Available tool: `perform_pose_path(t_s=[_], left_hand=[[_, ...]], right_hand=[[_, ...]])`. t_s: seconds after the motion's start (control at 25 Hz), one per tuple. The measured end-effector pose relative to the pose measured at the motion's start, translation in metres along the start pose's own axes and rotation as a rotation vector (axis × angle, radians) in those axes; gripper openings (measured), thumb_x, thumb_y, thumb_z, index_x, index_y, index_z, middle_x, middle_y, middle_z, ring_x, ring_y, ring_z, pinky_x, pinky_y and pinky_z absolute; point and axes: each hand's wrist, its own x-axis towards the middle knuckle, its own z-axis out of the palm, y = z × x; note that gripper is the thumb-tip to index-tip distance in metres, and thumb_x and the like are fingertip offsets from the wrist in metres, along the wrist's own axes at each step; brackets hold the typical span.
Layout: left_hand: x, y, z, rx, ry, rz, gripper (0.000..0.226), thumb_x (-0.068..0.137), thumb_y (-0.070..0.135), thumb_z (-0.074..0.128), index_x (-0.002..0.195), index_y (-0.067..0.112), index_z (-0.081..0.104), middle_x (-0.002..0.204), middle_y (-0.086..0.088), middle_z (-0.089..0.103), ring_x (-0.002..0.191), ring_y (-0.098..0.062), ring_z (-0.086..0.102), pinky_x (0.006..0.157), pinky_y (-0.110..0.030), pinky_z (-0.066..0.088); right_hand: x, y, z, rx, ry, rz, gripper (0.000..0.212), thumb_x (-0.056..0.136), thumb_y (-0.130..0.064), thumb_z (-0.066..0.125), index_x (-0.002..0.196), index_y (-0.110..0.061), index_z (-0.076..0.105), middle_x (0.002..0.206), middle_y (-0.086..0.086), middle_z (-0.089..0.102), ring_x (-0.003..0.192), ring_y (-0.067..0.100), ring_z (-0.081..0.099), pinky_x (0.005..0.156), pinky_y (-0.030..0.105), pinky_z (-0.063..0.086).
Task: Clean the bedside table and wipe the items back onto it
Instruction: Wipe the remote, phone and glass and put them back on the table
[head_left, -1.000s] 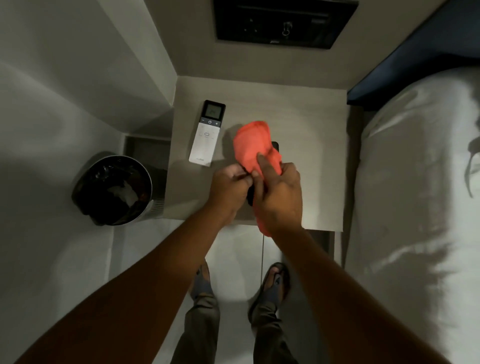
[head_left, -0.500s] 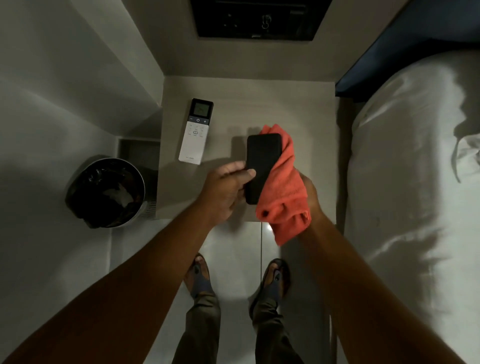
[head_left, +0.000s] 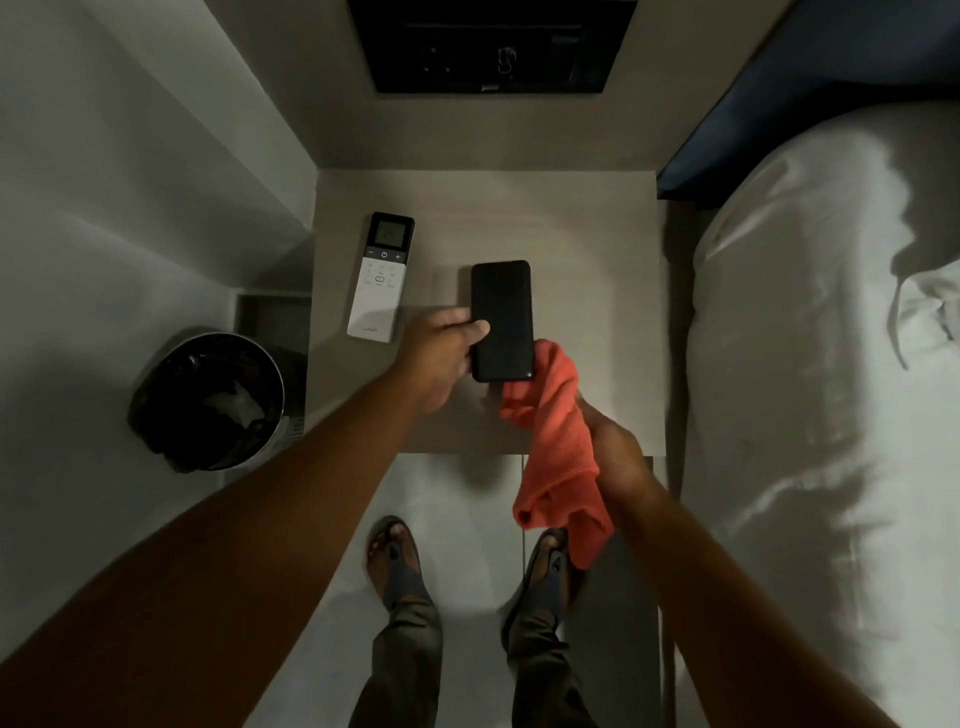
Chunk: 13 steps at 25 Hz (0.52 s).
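Observation:
A black phone (head_left: 503, 317) lies flat near the middle of the beige bedside table (head_left: 587, 249). My left hand (head_left: 441, 358) grips its lower left edge, thumb on the screen. My right hand (head_left: 615, 457) hangs at the table's front right corner, closed on an orange cloth (head_left: 558, 452) that droops past the front edge; the cloth's top touches the phone's lower right corner. A white remote (head_left: 381, 278) with a small dark display rests on the table's left side, just left of the phone.
A round bin (head_left: 208, 400) with a black liner stands on the floor left of the table. A bed with white bedding (head_left: 831, 364) runs along the right. A dark wall panel (head_left: 493, 47) sits behind the table. My sandalled feet (head_left: 395, 561) stand on pale floor tiles.
The cloth came off the phone. My left hand carried the phone forward and lowered it flat onto the table, while my right hand drew the cloth back toward the front edge.

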Motion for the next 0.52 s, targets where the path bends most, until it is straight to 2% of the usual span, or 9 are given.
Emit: perform_pose_path(t_s=[0.04, 0.12, 0.16, 0.24, 0.32, 0.44, 0.52], left_hand=[[0.011, 0.004, -0.003, 0.028, 0.064, -0.001, 0.025, 0.092, 0.001, 0.062, 0.116, 0.007, 0.064, 0.111, -0.013, 0.068, 0.094, -0.022, 0.070, 0.078, -0.035, 0.061], [0.031, 0.012, -0.009, 0.084, 0.179, -0.014, 0.027, 0.089, 0.003, 0.068, 0.114, 0.008, 0.064, 0.114, -0.014, 0.069, 0.098, -0.027, 0.070, 0.086, -0.045, 0.060], [0.040, 0.014, -0.011, 0.105, 0.213, -0.021, 0.029, 0.087, 0.003, 0.070, 0.116, 0.007, 0.064, 0.115, -0.015, 0.069, 0.098, -0.028, 0.070, 0.089, -0.047, 0.060], [0.051, 0.016, -0.013, 0.143, 0.246, -0.014, 0.030, 0.086, 0.002, 0.071, 0.115, 0.004, 0.065, 0.114, -0.017, 0.069, 0.092, -0.026, 0.070, 0.087, -0.045, 0.060], [0.058, 0.017, -0.012, 0.190, 0.267, 0.006, 0.029, 0.085, 0.004, 0.072, 0.114, 0.004, 0.066, 0.113, -0.016, 0.071, 0.094, -0.027, 0.071, 0.083, -0.041, 0.060], [0.061, 0.017, -0.007, 0.378, 0.328, 0.079, 0.032, 0.083, 0.016, 0.077, 0.113, 0.007, 0.068, 0.116, -0.014, 0.072, 0.104, -0.029, 0.070, 0.092, -0.042, 0.058], [0.060, 0.017, -0.005, 0.571, 0.399, 0.172, 0.031, 0.082, 0.024, 0.077, 0.108, 0.008, 0.070, 0.115, -0.013, 0.073, 0.107, -0.028, 0.069, 0.096, -0.039, 0.055]], right_hand=[[0.004, 0.001, 0.000, 0.079, -0.012, 0.004, 0.038, 0.101, -0.034, 0.054, 0.082, -0.017, 0.082, 0.078, 0.004, 0.080, 0.072, 0.017, 0.075, 0.063, 0.026, 0.061], [0.013, -0.003, 0.000, 0.116, 0.011, -0.020, 0.035, 0.103, -0.035, 0.051, 0.109, -0.012, 0.076, 0.103, 0.015, 0.078, 0.093, 0.030, 0.073, 0.085, 0.042, 0.061], [0.019, -0.006, -0.001, 0.103, 0.025, -0.045, 0.035, 0.104, -0.035, 0.049, 0.115, -0.011, 0.072, 0.106, 0.016, 0.076, 0.095, 0.033, 0.070, 0.089, 0.044, 0.059], [0.030, -0.010, -0.002, 0.029, 0.065, -0.120, 0.032, 0.105, -0.033, 0.047, 0.114, -0.012, 0.070, 0.102, 0.016, 0.072, 0.092, 0.031, 0.067, 0.088, 0.044, 0.057], [0.036, -0.014, -0.003, -0.052, 0.092, -0.173, 0.029, 0.106, -0.033, 0.046, 0.113, -0.016, 0.069, 0.107, 0.015, 0.071, 0.099, 0.032, 0.067, 0.093, 0.045, 0.057], [0.046, -0.014, -0.001, -0.283, 0.140, -0.308, 0.036, 0.107, -0.036, 0.043, 0.135, -0.023, 0.059, 0.125, 0.005, 0.064, 0.114, 0.026, 0.062, 0.099, 0.038, 0.051], [0.050, -0.012, 0.002, -0.549, 0.223, -0.457, 0.043, 0.106, -0.034, 0.042, 0.148, -0.025, 0.047, 0.127, 0.005, 0.050, 0.107, 0.018, 0.053, 0.100, 0.030, 0.041]])
